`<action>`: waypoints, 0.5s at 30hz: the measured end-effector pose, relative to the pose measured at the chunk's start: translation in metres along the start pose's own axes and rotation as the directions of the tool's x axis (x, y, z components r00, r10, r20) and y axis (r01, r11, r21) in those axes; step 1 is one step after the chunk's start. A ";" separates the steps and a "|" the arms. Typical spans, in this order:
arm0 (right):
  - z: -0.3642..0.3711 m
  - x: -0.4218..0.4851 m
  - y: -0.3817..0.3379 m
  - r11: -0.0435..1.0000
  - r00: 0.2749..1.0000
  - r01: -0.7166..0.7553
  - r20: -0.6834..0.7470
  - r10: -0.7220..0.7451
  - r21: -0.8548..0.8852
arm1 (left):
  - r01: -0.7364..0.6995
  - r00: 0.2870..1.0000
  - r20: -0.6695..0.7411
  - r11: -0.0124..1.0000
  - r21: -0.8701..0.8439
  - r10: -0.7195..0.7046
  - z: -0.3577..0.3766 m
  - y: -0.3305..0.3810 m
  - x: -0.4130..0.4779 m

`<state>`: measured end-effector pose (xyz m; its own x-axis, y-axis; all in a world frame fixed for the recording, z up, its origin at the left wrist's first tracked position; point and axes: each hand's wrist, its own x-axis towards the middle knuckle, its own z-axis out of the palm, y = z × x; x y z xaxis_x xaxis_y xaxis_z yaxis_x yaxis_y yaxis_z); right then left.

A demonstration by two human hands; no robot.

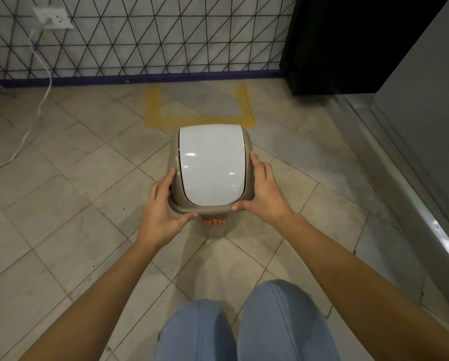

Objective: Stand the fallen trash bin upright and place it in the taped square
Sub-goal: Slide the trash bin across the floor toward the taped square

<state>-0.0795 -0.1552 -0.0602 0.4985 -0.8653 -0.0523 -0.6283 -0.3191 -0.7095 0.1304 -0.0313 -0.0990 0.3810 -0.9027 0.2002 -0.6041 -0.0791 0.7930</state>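
A small beige trash bin (211, 165) with a white swing lid stands upright in the middle of the floor, seen from above. An orange label shows on its near side. My left hand (161, 207) grips the lid rim on the left and my right hand (263, 191) grips it on the right. The yellow taped square (201, 120) lies on the tiles just beyond the bin, against the wall. The bin's top covers part of the square's near edge.
A wall with a triangle pattern and a purple base strip (140, 76) runs behind the square. A white cable (40, 105) hangs from a socket at left. A dark cabinet (348, 48) and a grey unit (426, 113) stand at right. My knees (244, 329) are below.
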 end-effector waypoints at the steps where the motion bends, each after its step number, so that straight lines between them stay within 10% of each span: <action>1: -0.001 0.004 0.001 1.000 1.000 0.003 0.003 -0.003 0.005 | -0.003 1.000 0.000 1.000 0.002 0.003 0.001 0.000 0.003; 15: -0.012 0.075 -0.005 0.998 0.999 0.039 0.024 -0.038 -0.042 | 0.088 0.996 -0.032 0.996 0.017 -0.087 0.007 0.004 0.073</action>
<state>-0.0464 -0.2236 -0.0520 0.5363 -0.8429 -0.0425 -0.6331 -0.3685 -0.6808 0.1509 -0.1007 -0.0847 0.4543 -0.8785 0.1481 -0.5797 -0.1652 0.7979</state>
